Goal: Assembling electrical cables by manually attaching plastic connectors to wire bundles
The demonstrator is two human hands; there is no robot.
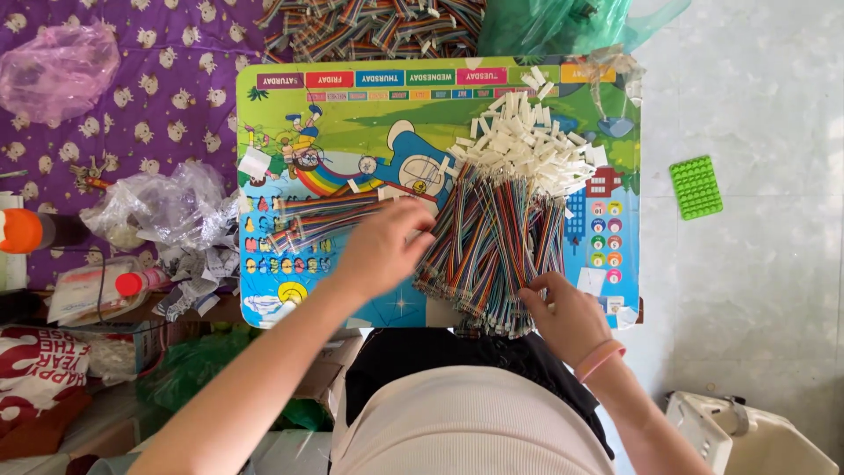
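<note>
A heap of multicoloured ribbon cables (492,242) lies on a small cartoon-printed table (352,123). White plastic connectors (527,145) are piled at the heap's far end. My left hand (382,246) rests on the table with its fingers curled around a few ribbon cables (321,215) that stretch out to the left. My right hand (567,312) touches the near ends of the heap at the table's front edge, fingers bent into the wires. A pink band circles my right wrist.
More ribbon cables (378,26) and a green plastic bag (554,22) lie beyond the table. A purple patterned cloth (158,97) at left holds crumpled plastic bags, bottles and keys. A green studded block (696,186) lies on the pale tiled floor at right.
</note>
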